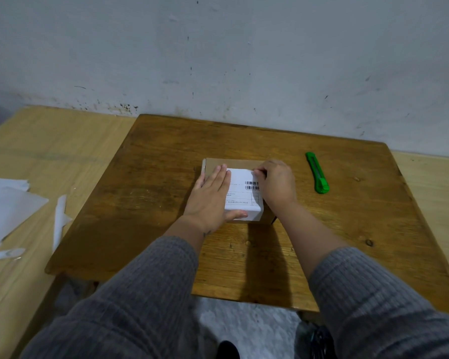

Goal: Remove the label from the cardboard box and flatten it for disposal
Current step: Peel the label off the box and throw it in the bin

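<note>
Label corner under right-hand fingers

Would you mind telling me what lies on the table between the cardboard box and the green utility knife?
In the head view, only the right hand and bare table separate the cardboard box from the green utility knife.

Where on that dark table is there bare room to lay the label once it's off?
Bare wood lies left of the cardboard box, and between the box and the table's far edge. On the right, the green utility knife narrows the room. The pale surface at left holds white paper scraps.
</note>
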Demonstrator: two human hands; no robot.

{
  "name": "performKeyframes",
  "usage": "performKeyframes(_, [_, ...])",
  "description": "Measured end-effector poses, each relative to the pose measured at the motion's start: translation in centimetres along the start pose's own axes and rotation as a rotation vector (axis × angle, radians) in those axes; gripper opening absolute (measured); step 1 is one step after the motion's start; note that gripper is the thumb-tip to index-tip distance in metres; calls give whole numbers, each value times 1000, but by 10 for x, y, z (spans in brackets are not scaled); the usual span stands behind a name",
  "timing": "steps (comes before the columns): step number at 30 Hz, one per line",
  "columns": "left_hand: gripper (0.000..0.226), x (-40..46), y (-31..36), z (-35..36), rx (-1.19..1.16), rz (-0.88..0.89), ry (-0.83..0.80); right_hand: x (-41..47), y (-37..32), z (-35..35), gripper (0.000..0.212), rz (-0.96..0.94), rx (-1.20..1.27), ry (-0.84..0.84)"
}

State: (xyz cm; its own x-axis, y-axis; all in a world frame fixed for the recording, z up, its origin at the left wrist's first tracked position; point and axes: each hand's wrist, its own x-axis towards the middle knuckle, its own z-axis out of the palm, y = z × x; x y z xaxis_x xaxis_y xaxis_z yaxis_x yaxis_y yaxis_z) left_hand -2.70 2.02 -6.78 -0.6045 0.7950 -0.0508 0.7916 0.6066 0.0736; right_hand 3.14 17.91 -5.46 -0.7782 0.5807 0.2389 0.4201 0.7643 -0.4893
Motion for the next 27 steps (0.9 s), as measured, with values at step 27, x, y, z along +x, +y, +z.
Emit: performKeyframes(27, [136, -3, -20, -10, -225, 6, -22, 8, -28, -9, 21, 24, -158, -217])
